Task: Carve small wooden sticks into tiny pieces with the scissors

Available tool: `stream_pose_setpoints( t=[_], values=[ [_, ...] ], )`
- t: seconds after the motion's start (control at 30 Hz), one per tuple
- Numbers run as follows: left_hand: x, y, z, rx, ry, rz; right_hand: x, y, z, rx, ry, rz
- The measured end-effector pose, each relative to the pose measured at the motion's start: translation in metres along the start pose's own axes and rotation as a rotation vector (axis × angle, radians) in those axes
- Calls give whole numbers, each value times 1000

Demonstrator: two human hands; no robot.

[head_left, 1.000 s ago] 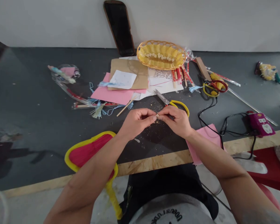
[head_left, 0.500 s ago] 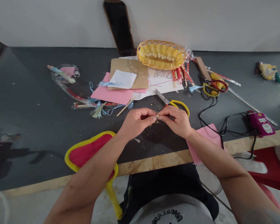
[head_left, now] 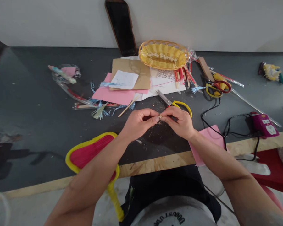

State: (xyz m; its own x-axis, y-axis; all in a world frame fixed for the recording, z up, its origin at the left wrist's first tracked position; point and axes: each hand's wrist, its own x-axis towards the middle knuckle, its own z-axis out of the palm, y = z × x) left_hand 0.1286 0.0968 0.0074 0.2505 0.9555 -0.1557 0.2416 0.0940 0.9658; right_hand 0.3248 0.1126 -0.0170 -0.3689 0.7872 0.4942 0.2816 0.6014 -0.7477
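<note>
My left hand (head_left: pixel 141 123) and my right hand (head_left: pixel 178 121) meet fingertip to fingertip over the dark tabletop. Pinched between them is a small pale piece (head_left: pixel 159 116), mostly covered by fingers and too small to name. Light crumbs are scattered on the surface below. Just behind my right hand lie yellow-handled scissors (head_left: pixel 166 99), blades pointing away to the left. A thin wooden stick (head_left: pixel 127 109) rests beyond my left hand. Farther back, a yellow woven basket (head_left: pixel 162 66) holds a row of small pale pieces.
A pink and yellow fan-shaped item (head_left: pixel 89 152) lies under my left forearm. Pink paper (head_left: pixel 209 138) is below my right forearm. A purple box (head_left: pixel 265 125) with black cords sits at right. A phone (head_left: pixel 121 28) leans on the wall. Tassels (head_left: pixel 100 111) lie left of centre.
Both hands stay almost in place, fingertips still together around the small pale piece. The rest of the tabletop looks the same.
</note>
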Motion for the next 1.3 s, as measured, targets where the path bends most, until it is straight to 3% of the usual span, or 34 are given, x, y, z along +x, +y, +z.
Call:
stream_pose_setpoints(
  t=[0.63,0.93,1.3],
  values=[
    [0,-1,-1,81,16,24,2,1,-2,0,-38,-4],
    [3,-2,-3,116,181,57,5,20,-6,-454,-185,-39],
    [5,-3,-2,125,208,88,2,27,-3,-517,-207,-15]
  ],
)
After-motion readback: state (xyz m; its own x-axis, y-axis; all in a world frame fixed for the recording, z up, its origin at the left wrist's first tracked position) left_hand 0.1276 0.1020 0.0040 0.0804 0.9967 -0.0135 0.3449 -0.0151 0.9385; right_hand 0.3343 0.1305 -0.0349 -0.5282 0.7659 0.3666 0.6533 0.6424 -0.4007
